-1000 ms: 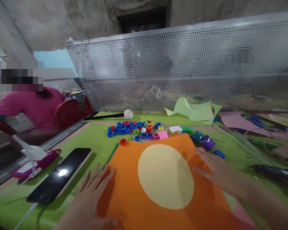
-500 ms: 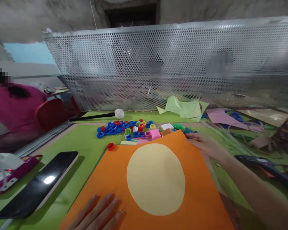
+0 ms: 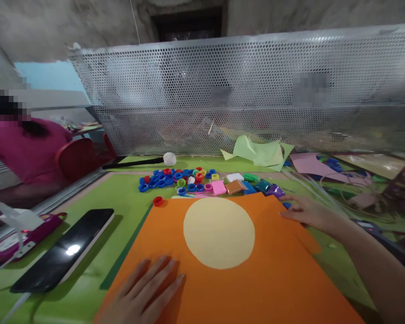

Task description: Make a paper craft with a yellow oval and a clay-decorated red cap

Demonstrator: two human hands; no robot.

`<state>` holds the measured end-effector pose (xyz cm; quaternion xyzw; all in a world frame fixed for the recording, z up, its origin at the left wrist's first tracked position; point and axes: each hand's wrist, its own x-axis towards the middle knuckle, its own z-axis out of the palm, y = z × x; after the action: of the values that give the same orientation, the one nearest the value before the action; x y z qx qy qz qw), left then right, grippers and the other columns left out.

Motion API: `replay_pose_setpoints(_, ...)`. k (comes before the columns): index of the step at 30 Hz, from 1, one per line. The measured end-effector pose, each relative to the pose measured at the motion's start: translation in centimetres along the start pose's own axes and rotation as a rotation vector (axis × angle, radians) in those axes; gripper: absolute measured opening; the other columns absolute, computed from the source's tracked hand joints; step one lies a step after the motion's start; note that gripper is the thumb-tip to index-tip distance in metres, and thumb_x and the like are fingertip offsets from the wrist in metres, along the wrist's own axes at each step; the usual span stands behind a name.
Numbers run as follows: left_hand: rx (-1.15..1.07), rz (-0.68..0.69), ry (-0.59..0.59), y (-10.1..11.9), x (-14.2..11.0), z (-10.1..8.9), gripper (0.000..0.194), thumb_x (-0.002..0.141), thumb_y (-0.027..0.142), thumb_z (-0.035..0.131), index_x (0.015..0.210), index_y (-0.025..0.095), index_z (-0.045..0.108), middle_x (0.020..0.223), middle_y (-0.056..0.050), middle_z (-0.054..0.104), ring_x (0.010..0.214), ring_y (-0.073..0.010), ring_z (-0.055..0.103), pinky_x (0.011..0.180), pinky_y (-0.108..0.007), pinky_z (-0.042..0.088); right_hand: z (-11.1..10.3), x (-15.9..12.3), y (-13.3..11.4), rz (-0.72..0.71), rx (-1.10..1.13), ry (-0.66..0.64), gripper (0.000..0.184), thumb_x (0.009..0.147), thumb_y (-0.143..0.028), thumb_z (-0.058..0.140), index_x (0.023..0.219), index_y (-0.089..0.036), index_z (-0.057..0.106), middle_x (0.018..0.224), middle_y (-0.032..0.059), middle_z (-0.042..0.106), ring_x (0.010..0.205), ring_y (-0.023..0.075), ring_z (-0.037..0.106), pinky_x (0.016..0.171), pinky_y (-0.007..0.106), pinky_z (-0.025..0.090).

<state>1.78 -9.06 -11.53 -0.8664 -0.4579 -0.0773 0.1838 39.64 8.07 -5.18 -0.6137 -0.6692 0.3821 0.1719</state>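
My left hand (image 3: 151, 290) lies flat with spread fingers on the lower left of an orange paper sheet (image 3: 273, 270). A pale yellow paper circle (image 3: 219, 234) lies on the sheet, towards its far side. At the sheet's far right edge is my right hand (image 3: 305, 211), its thumb and forefinger apart, fingertips at the paper near the corner. A blue cap (image 3: 286, 205) shows between those fingers. A dark green strip (image 3: 124, 252) runs along the sheet's left edge. One red bottle cap (image 3: 158, 201) sits by the far left corner.
Beyond the sheet lie several coloured bottle caps (image 3: 162, 180) and small clay packs (image 3: 234, 186). A phone (image 3: 64, 252) with a cable lies left. Crumpled green paper (image 3: 256, 150) stands before a perforated metal panel (image 3: 195, 90). A glue gun (image 3: 384, 238) is at right. Another person sits far left.
The sheet's far right corner has come down flat, and the sheet has shifted nearer, uncovering clay packs. My right hand has moved right and slightly nearer; my left hand shows further onto the sheet.
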Motion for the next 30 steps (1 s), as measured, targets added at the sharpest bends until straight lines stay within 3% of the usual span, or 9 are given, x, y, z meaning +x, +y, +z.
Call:
replay_pose_setpoints(5, -0.07, 0.117, -0.043, -0.1, 4.1, -1.7, 0.092, 0.067, 0.067, 0.048, 0.139, 0.02, 0.016, 0.14, -0.013, 0.032, 0.127, -0.0359, 0.029, 0.101, -0.054, 0.023, -1.7, -1.5, -0.3, -0.008, -0.216, 0.319, 0.041, 0.079, -0.039, 0.041, 0.112, -0.017, 0.049, 0.107, 0.0103, 0.06, 0.098, 0.0244, 0.057, 0.068, 0.028, 0.047)
replay_pose_setpoints(8, -0.144, 0.119, -0.288, 0.6, 6.9, -2.6, 0.106, 0.057, 0.069, 0.057, 0.139, 0.017, 0.013, 0.142, -0.015, 0.025, 0.127, -0.0409, 0.025, 0.097, -0.062, 0.025, -3.0, -3.4, 1.0, 0.067, -0.359, 0.483, 0.042, 0.081, -0.04, 0.036, 0.113, -0.016, 0.046, 0.107, 0.0128, 0.06, 0.095, 0.0254, 0.058, 0.072, 0.031, 0.046)
replay_pose_setpoints(10, -0.184, 0.152, -0.362, 1.0, 7.6, -2.4, 0.104, 0.057, 0.06, 0.062, 0.138, 0.016, 0.015, 0.142, -0.013, 0.027, 0.127, -0.0364, 0.028, 0.099, -0.056, 0.029, -3.4, -4.4, 3.0, 0.142, -0.472, 0.531, 0.042, 0.081, -0.039, 0.036, 0.11, -0.012, 0.047, 0.103, 0.0185, 0.06, 0.088, 0.0305, 0.059, 0.071, 0.037, 0.046)
replay_pose_setpoints(12, -0.176, 0.198, -0.296, 1.2, 7.1, -1.4, 0.086, 0.067, 0.045, 0.061, 0.138, 0.02, 0.019, 0.14, -0.007, 0.034, 0.126, -0.0276, 0.034, 0.104, -0.046, 0.027, -3.2, -5.1, 5.4, 0.202, -0.589, 0.537, 0.038, 0.08, -0.039, 0.034, 0.098, -0.01, 0.052, 0.095, 0.0241, 0.06, 0.084, 0.0365, 0.058, 0.069, 0.043, 0.044)
replay_pose_setpoints(14, -0.106, 0.242, -0.108, 1.5, 5.8, 0.0, 0.062, 0.078, 0.025, 0.053, 0.134, 0.028, 0.029, 0.132, 0.0, 0.047, 0.121, -0.0193, 0.043, 0.109, -0.038, 0.017, -2.5, -5.4, 7.7, 0.259, -0.686, 0.54, 0.036, 0.082, -0.041, 0.029, 0.087, -0.015, 0.053, 0.086, 0.0244, 0.06, 0.081, 0.0412, 0.058, 0.062, 0.048, 0.044)
replay_pose_setpoints(17, -0.02, 0.147, 0.054, 2.3, 4.0, 1.6, 0.042, 0.085, 0.023, 0.043, 0.127, 0.031, 0.042, 0.127, 0.002, 0.052, 0.121, -0.0197, 0.043, 0.11, -0.045, 0.0, -1.4, -5.7, 9.9, 0.283, -0.775, 0.53, 0.036, 0.083, -0.04, 0.023, 0.09, -0.019, 0.051, 0.094, 0.0222, 0.058, 0.084, 0.0407, 0.057, 0.063, 0.051, 0.043)
replay_pose_setpoints(22, -0.026, 0.132, 0.08, 3.0, 3.3, 1.5, 0.035, 0.088, 0.024, 0.038, 0.12, 0.032, 0.049, 0.124, 0.005, 0.055, 0.118, -0.0186, 0.046, 0.11, -0.045, -0.002, -1.5, -6.1, 10.3, 0.333, -0.828, 0.531, 0.029, 0.083, -0.039, 0.029, 0.088, -0.021, 0.052, 0.093, 0.0184, 0.059, 0.08, 0.0363, 0.059, 0.062, 0.046, 0.046)
replay_pose_setpoints(27, 0.005, 0.165, 0.09, 2.6, 4.1, 1.1, 0.036, 0.087, 0.026, 0.04, 0.122, 0.031, 0.047, 0.125, 0.006, 0.054, 0.117, -0.0184, 0.047, 0.11, -0.043, -0.002, -1.9, -6.3, 9.5, 0.394, -0.887, 0.588, 0.036, 0.085, -0.041, 0.026, 0.079, -0.019, 0.054, 0.088, 0.0219, 0.058, 0.079, 0.0381, 0.058, 0.061, 0.046, 0.045)
replay_pose_setpoints(30, 0.024, 0.197, 0.081, 2.7, 4.5, 1.1, 0.037, 0.087, 0.034, 0.042, 0.123, 0.031, 0.047, 0.124, 0.004, 0.055, 0.116, -0.0185, 0.047, 0.11, -0.041, -0.003, -1.6, -6.3, 9.0, 0.4, -0.921, 0.607, 0.04, 0.086, -0.038, 0.025, 0.087, -0.012, 0.056, 0.089, 0.0265, 0.055, 0.081, 0.039, 0.058, 0.063, 0.045, 0.044)
